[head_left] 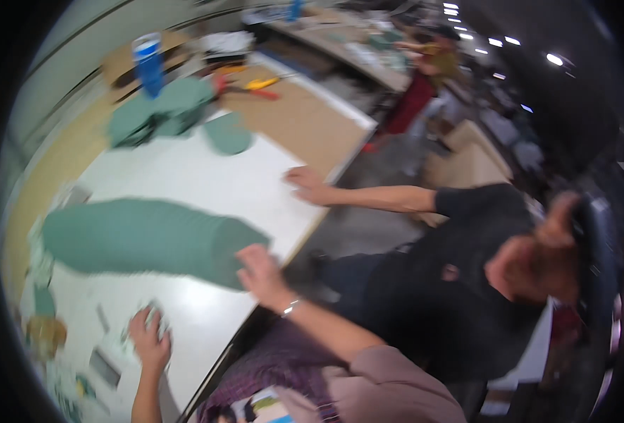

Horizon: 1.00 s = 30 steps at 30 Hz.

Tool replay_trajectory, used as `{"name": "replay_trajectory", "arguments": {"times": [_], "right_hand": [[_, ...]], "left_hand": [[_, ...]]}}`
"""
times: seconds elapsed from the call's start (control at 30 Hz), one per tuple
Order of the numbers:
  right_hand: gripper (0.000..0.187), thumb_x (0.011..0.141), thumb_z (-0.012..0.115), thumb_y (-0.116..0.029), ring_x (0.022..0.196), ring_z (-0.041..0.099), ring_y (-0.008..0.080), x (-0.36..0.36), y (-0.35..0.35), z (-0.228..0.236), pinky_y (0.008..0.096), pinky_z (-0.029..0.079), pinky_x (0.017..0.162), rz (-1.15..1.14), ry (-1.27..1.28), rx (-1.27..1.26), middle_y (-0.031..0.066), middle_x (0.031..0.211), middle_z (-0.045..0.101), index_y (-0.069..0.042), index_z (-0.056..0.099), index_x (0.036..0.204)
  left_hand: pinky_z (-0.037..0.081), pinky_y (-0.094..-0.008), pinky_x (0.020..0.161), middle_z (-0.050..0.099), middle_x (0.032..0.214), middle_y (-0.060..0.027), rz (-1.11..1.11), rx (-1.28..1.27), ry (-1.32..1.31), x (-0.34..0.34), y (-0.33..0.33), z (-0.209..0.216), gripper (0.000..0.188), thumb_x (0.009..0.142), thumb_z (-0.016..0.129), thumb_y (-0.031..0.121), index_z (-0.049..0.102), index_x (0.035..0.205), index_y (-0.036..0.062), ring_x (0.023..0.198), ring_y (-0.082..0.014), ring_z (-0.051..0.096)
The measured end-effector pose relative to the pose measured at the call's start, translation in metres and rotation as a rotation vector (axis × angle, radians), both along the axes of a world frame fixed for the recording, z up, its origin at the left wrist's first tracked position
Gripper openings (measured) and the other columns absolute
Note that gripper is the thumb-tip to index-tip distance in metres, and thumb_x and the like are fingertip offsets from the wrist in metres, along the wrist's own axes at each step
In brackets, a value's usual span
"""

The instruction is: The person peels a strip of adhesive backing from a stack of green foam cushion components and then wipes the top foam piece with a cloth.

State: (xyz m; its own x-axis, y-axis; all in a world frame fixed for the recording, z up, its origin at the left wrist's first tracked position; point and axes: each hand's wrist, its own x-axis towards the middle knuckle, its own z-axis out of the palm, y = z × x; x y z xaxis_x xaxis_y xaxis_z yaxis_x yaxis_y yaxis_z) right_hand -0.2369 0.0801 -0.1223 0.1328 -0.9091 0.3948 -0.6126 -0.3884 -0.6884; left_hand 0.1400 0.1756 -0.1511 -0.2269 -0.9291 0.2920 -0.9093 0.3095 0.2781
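A long row of overlapping green oval pieces (143, 236), cut from a thin sheet, lies across the white tabletop (206, 310). My right hand (264, 276) rests on the row's right end with its fingers stretched out and apart. At the lower left, my left hand (150, 340) is down on the table, fingers spread, over some pale green scraps (130, 345). Blur hides whether a scrap is between those fingers. A small grey block (105, 367) lies to the left of that hand.
A person in a dark shirt (460, 261) stands at the right, one hand (308, 186) on the table edge. Further back are stacked green pieces (174, 106), a loose oval (229, 134), a blue bottle (148, 67) and red-and-yellow-handled tools (252, 88). A tape roll (46, 335) sits far left.
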Motion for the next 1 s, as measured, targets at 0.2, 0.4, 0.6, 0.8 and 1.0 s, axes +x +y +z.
{"name": "replay_trajectory", "arguments": {"times": [0.2, 0.4, 0.6, 0.8, 1.0], "right_hand": [[0.081, 0.073, 0.081, -0.021, 0.134, 0.041, 0.0409, -0.034, -0.030, 0.022, 0.0487, 0.034, 0.114, 0.019, 0.082, 0.044, 0.0225, 0.144, 0.042, -0.001, 0.046, 0.143], [0.105, 0.068, 0.090, -0.025, 0.135, 0.045, 0.0322, -0.041, -0.067, 0.009, 0.0407, 0.038, 0.113, 0.156, -0.167, 0.333, 0.0214, 0.147, 0.042, 0.001, 0.033, 0.153], [0.095, 0.063, 0.091, -0.022, 0.117, 0.061, 0.0298, -0.036, -0.092, 0.019, 0.0396, 0.050, 0.100, 0.267, -0.215, 0.517, 0.0187, 0.127, 0.061, 0.000, 0.044, 0.142], [0.087, 0.062, 0.094, -0.027, 0.112, 0.062, 0.0263, -0.038, -0.100, 0.016, 0.0380, 0.050, 0.098, 0.298, -0.339, 0.560, 0.0145, 0.120, 0.063, 0.000, 0.049, 0.132], [0.098, 0.060, 0.093, -0.040, 0.123, 0.055, 0.0406, -0.035, -0.095, -0.008, 0.0459, 0.043, 0.107, 0.215, -0.082, 0.308, 0.0255, 0.132, 0.057, 0.002, 0.050, 0.137]], "left_hand": [[0.029, -0.0627, 0.109, 0.057, 0.132, -0.0116, 0.047, 0.102, -0.110, -0.029, -0.023, 0.031, 0.045, 0.076, 0.074, 0.030, 0.067, 0.119, 0.0159, 0.124, -0.0354, 0.052], [0.043, -0.0407, 0.084, 0.063, 0.099, -0.0088, 0.163, -0.161, 0.258, -0.108, -0.052, 0.087, 0.030, 0.078, 0.078, 0.020, 0.067, 0.104, 0.0076, 0.095, -0.0276, 0.060], [0.050, -0.0349, 0.067, 0.061, 0.087, -0.0092, 0.214, -0.085, 0.778, -0.167, -0.111, 0.081, 0.016, 0.084, 0.074, 0.009, 0.067, 0.098, 0.0064, 0.073, -0.0252, 0.063], [0.050, -0.0347, 0.058, 0.059, 0.087, -0.0134, 0.305, -0.128, 0.606, -0.170, -0.137, 0.088, 0.012, 0.086, 0.073, 0.007, 0.063, 0.092, 0.0029, 0.065, -0.0250, 0.061], [0.045, -0.0506, 0.091, 0.063, 0.108, -0.0123, -0.012, -0.305, 0.182, -0.181, -0.148, 0.106, 0.038, 0.080, 0.075, 0.019, 0.066, 0.115, 0.0073, 0.101, -0.0350, 0.060]]}}
